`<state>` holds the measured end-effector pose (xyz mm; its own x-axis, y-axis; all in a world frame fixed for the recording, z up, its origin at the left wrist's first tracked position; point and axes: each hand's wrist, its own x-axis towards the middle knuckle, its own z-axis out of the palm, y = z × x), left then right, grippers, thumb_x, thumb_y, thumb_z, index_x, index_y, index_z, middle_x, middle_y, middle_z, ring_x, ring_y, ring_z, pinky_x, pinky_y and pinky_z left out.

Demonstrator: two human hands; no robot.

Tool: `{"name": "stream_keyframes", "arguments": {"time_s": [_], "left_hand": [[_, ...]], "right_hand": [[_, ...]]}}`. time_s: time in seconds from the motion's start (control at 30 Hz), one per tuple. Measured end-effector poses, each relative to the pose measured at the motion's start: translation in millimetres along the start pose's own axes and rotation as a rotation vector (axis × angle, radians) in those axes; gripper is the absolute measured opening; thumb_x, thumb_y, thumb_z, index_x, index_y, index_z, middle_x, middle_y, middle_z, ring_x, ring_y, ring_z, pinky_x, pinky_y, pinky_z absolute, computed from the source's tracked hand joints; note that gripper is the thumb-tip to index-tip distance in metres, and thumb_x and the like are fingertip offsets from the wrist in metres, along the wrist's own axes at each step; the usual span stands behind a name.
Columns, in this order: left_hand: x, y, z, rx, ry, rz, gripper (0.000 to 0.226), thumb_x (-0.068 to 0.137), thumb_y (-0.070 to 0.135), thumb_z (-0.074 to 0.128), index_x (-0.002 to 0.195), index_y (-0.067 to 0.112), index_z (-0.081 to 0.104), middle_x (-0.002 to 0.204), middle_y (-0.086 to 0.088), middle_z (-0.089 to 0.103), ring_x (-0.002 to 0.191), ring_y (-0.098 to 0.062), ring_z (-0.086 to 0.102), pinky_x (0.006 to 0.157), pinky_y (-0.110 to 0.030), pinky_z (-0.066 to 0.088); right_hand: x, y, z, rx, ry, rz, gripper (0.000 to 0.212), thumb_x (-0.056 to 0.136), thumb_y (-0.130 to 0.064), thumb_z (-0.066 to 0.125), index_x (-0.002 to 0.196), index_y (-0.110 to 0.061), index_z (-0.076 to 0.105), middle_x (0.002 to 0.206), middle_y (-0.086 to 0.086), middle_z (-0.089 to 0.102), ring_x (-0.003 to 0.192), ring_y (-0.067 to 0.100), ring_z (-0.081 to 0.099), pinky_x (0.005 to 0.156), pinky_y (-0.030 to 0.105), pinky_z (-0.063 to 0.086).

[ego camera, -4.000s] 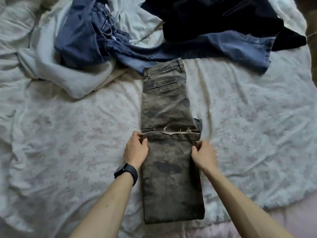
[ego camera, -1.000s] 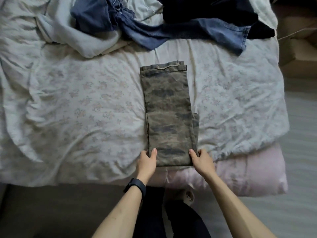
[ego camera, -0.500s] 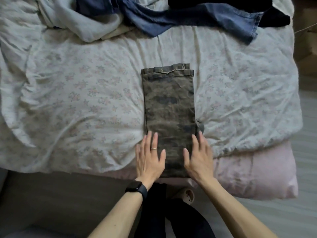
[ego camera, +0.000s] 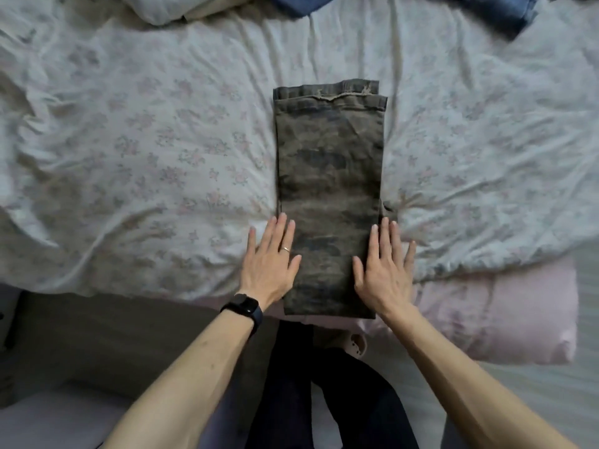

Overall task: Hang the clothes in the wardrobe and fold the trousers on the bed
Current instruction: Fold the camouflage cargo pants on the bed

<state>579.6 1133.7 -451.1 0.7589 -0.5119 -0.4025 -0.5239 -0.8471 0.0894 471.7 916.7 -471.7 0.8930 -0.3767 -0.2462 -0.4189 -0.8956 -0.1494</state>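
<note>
Because the camouflage trousers (ego camera: 329,189) lie folded into a long strip at the near edge of the bed (ego camera: 129,140), with their near end reaching onto the pink layer (ego camera: 502,306) under the floral cover, they look liable to slide toward the floor if the next fold drags them nearer. The left hand (ego camera: 270,260) and the right hand (ego camera: 384,267) are both released and flat, fingers straight, one along each side edge of the strip, partly on the cloth and partly on the cover. Neither is grasping anything. At the far end the hems (ego camera: 330,95) do not line up, and a scrap of cloth pokes out on the right side (ego camera: 387,207). A further fold would probably carry that skew along and end up crooked. The soft, creased cover may also let the layers creep under pressure.

Whatever lies beneath the top layer, waistband included, is hidden. Blue clothes (ego camera: 486,8) and a pale garment (ego camera: 168,8) are cut off at the top edge, so their number cannot be told. No wardrobe is in view. How firmly the palms press cannot be judged.
</note>
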Motion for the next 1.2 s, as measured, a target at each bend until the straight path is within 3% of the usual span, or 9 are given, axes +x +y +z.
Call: {"name": "stream_keyframes", "arguments": {"time_s": [0.13,0.3,0.43,0.53,0.73,0.8,0.93,1.03,1.2], "left_hand": [[-83,38,30,0.028,-0.021,0.401,0.089,0.091,0.062,0.049,0.161,0.02,0.015,0.168,-0.013,0.003,0.154,-0.036,0.005,0.122,-0.058,0.015],[-70,51,42,0.181,-0.126,0.084,0.11,0.087,0.036,0.063,0.158,0.022,-0.019,0.162,-0.02,-0.026,0.149,-0.051,-0.013,0.12,-0.06,-0.002],[-59,56,50,0.279,-0.184,0.065,0.111,0.091,0.029,0.062,0.153,0.015,-0.03,0.16,-0.027,-0.026,0.146,-0.058,-0.011,0.118,-0.064,-0.002],[-68,64,59,0.264,-0.196,0.058,0.091,0.103,0.025,0.043,0.15,0.011,-0.034,0.159,-0.029,-0.024,0.145,-0.06,-0.006,0.116,-0.069,0.005],[-59,56,47,0.319,-0.164,0.131,0.092,0.098,0.034,0.047,0.156,0.007,-0.018,0.162,-0.031,-0.011,0.146,-0.06,0.003,0.114,-0.072,0.011],[-76,56,41,0.32,-0.174,0.193,0.073,0.101,0.027,0.029,0.158,0.006,-0.012,0.164,-0.029,-0.005,0.146,-0.059,0.008,0.114,-0.07,0.016],[-108,61,13,0.338,-0.216,0.218,0.066,0.094,0.017,-0.007,0.158,0.003,-0.007,0.164,-0.027,-0.005,0.147,-0.056,0.007,0.119,-0.063,0.016],[-121,68,-23,0.322,-0.263,0.212,0.059,0.105,0.012,0.017,0.158,0.002,-0.008,0.165,-0.026,-0.006,0.149,-0.052,0.004,0.12,-0.058,0.018],[-161,80,-83,0.253,-0.453,0.284,0.069,0.102,0.006,0.036,0.159,0.006,-0.002,0.167,-0.02,0.0,0.15,-0.048,0.012,0.118,-0.052,0.026]], "right_hand": [[-94,13,8,-0.021,-0.052,-0.362,0.089,0.088,-0.055,0.055,0.16,-0.012,0.023,0.169,0.01,0.009,0.156,0.026,0.008,0.122,0.056,0.015],[-88,17,10,-0.162,-0.119,-0.347,0.096,0.075,-0.021,0.069,0.16,-0.016,0.025,0.168,0.014,0.011,0.155,0.029,0.014,0.12,0.057,0.022],[-72,26,10,-0.293,-0.223,-0.365,0.111,0.076,-0.022,0.074,0.162,-0.015,0.003,0.169,0.012,-0.004,0.156,0.028,-0.003,0.122,0.057,0.013],[-80,20,10,-0.364,-0.263,-0.395,0.1,0.082,-0.026,0.071,0.161,-0.009,0.012,0.167,0.017,0.006,0.155,0.035,0.007,0.119,0.06,0.023],[-84,22,6,-0.349,-0.204,-0.401,0.064,0.09,-0.024,0.045,0.152,-0.01,0.042,0.156,0.019,0.039,0.143,0.038,0.039,0.107,0.057,0.043],[-95,28,1,-0.278,-0.207,-0.4,0.06,0.092,-0.025,0.037,0.149,-0.008,0.047,0.153,0.018,0.045,0.14,0.036,0.045,0.107,0.057,0.044],[-105,26,-22,-0.234,-0.377,-0.387,0.065,0.101,-0.029,0.033,0.161,-0.012,0.014,0.167,0.013,0.014,0.155,0.03,0.014,0.123,0.051,0.015],[-113,23,-61,-0.192,-0.435,-0.366,0.068,0.103,-0.034,0.036,0.162,-0.016,0.006,0.169,0.008,0.006,0.156,0.025,0.007,0.123,0.043,0.012],[-142,25,-135,-0.018,-0.582,-0.372,0.065,0.102,-0.034,0.049,0.16,-0.022,0.022,0.166,0.004,0.021,0.152,0.021,0.023,0.118,0.035,0.032]]}}
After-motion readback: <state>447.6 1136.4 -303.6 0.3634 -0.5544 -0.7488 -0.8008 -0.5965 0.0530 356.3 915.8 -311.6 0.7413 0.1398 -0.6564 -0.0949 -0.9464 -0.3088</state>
